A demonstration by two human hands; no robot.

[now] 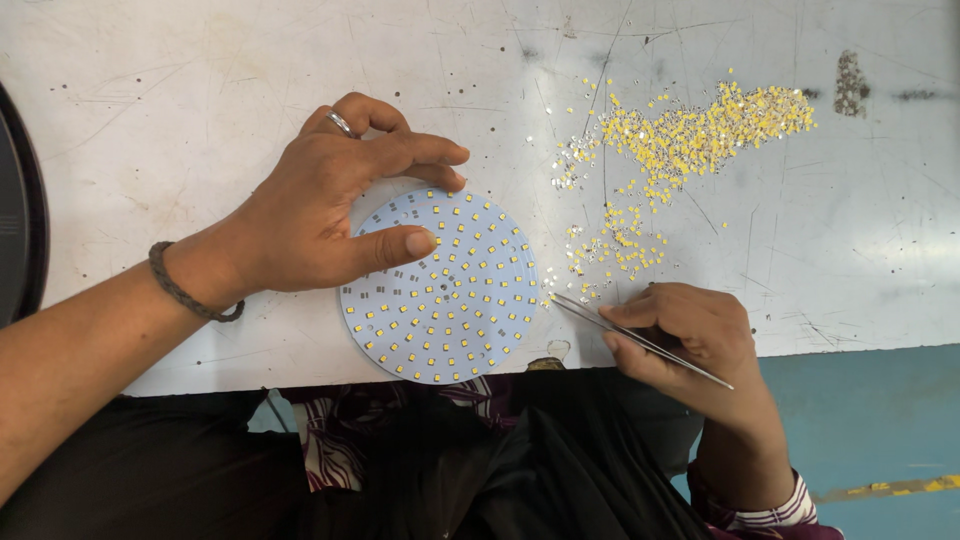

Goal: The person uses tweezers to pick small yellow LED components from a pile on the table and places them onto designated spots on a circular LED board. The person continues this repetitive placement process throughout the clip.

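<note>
A round pale-blue circuit board dotted with small yellow chips lies at the table's near edge. My left hand rests on its upper left part, thumb laid across the board and fingers curled over its top rim. My right hand grips thin metal tweezers, whose tips point left and sit just off the board's right rim. A loose heap of tiny yellow chips is spread on the table above my right hand.
The white table top is scratched and stained. A dark round object sits at the far left edge. Below the table edge are dark clothing and a blue floor.
</note>
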